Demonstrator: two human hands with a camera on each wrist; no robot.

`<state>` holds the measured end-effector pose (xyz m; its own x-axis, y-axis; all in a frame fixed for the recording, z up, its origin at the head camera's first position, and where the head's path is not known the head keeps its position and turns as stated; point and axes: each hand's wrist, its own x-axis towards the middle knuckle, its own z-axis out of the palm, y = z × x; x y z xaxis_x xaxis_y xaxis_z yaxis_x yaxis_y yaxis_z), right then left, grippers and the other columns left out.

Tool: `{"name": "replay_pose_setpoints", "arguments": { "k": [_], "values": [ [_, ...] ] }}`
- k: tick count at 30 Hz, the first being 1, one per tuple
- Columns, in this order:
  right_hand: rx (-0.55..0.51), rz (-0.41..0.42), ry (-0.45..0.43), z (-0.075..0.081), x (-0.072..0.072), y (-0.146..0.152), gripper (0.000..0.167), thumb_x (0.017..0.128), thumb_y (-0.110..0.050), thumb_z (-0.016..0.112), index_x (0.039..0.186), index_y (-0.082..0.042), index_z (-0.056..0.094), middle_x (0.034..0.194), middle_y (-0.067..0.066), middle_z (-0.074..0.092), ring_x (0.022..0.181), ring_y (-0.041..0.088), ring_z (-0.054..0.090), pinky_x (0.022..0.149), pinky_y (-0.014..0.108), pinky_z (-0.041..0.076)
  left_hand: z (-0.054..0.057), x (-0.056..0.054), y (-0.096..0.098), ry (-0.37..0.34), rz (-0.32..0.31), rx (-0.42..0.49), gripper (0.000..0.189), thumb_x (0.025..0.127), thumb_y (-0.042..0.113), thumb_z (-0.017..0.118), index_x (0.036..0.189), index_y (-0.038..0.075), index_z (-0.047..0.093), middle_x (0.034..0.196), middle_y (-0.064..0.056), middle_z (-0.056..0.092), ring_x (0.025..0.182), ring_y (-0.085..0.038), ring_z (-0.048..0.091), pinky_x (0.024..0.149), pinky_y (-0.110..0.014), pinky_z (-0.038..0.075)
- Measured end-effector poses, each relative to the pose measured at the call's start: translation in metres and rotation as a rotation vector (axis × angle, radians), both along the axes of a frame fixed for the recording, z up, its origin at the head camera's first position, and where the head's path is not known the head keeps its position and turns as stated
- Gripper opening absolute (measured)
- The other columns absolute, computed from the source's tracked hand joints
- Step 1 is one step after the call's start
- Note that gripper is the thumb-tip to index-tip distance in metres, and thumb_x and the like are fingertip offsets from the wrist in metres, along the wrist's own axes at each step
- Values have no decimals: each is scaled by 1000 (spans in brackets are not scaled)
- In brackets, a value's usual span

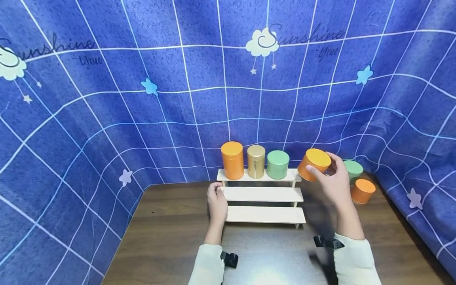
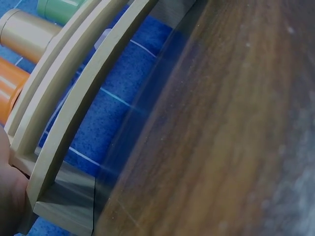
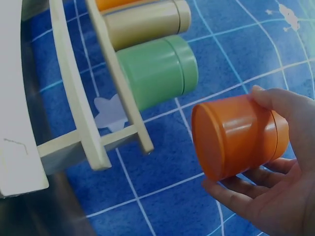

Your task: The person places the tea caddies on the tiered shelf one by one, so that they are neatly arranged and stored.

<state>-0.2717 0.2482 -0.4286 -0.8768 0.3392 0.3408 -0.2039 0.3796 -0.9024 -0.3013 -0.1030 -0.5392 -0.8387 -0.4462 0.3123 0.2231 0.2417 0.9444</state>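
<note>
My right hand (image 1: 334, 183) grips a short orange tin (image 1: 313, 164) in the air, just right of the top tier of a three-tier wooden shelf (image 1: 265, 213). In the right wrist view, thumb and fingers wrap round the tin (image 3: 241, 137), its base toward the shelf. My left hand (image 1: 217, 204) holds the left end of the shelf near the middle tier. Along the top tier stand a tall orange tin (image 1: 233, 162), a slim gold tin (image 1: 256, 162) and a green tin (image 1: 278, 165). Both lower tiers bear nothing.
To the right, behind my right hand, a green tin (image 1: 353, 169) and a small orange tin (image 1: 363, 191) stand on the brown wooden table (image 1: 167, 233). A blue curtain (image 1: 178, 118) with white lines hangs behind and along both sides.
</note>
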Motion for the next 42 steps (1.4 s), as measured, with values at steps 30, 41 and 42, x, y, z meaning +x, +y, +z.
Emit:
{"name": "replay_pose_setpoints", "arguments": {
  "k": [30,41,42],
  "values": [
    [67,176,145,21,20,-33,61,96,-22,78,151,-11,52,119,-9,64,96,1,64,83,10,52,1,-3,-3,-65,-9,103,19,102,7,54,111,6,71,99,-16,68,73,-12,55,63,-26,44],
    [19,296,186,19,23,-52,64,93,-11,80,150,-8,51,130,7,67,109,-3,66,89,11,56,-2,-4,-6,-89,6,80,18,102,11,55,110,9,71,100,-13,68,80,-13,57,68,-28,46],
    [15,305,188,18,23,-54,64,93,-10,80,151,-7,51,131,10,67,110,-3,66,90,11,56,-2,-3,-6,-88,2,83,18,102,11,55,110,9,71,100,-12,68,80,-13,57,68,-28,46]
  ]
}}
